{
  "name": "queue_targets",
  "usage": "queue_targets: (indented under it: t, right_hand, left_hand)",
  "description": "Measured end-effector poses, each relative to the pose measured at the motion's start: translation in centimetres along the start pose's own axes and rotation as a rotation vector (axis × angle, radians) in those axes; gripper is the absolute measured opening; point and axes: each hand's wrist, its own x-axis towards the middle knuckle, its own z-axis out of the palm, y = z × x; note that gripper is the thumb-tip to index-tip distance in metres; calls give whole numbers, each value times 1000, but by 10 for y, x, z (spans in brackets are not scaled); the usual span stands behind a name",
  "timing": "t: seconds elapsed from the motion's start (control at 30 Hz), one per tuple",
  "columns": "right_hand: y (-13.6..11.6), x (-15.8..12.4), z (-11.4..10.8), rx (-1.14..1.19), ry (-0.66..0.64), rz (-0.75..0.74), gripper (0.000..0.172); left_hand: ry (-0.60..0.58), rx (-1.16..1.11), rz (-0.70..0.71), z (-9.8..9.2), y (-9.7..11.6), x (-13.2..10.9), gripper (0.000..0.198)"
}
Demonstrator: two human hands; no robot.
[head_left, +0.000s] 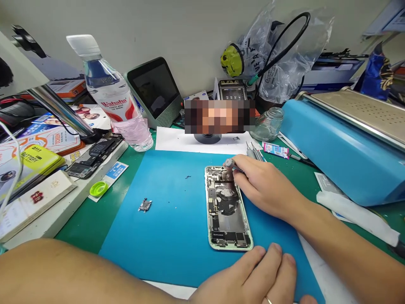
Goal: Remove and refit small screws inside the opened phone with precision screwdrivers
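Note:
An opened smartphone (226,215) with a pale green frame lies on the blue mat (171,249), its inner boards and bottom parts exposed. My right hand (264,183) is at its upper right corner, closed on a slim screwdriver (230,164) whose round grey end shows by the phone's top edge. The screwdriver's tip is hidden. Just below the phone's bottom edge rests my left hand (253,276), fingers stretched out and holding nothing; a ring is on one finger. A small circuit board piece (145,205) lies on the mat to the left, with tiny dark bits (188,177) nearer the phone.
A tilted water bottle (114,97), a smart display (155,90) and a pixelated object on a round stand (207,138) line the back. Slim tools (255,152) and a glass jar (268,123) are behind my right hand. A blue machine (341,152) stands right; boxes (34,202) left.

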Motion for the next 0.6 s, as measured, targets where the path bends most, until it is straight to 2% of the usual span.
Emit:
queue_targets:
  t: [0.17,0.5,0.6]
  right_hand:
    - [2,-2,-1,-12,5,0,19]
    - [6,-4,-3,-8,43,20,21]
    - [7,-5,-3,-11,52,7,19]
  left_hand:
    - [4,-29,20,2,1,0,36]
    - [35,-14,-12,0,1,1,32]
    - [13,-26,-10,1,4,0,35]
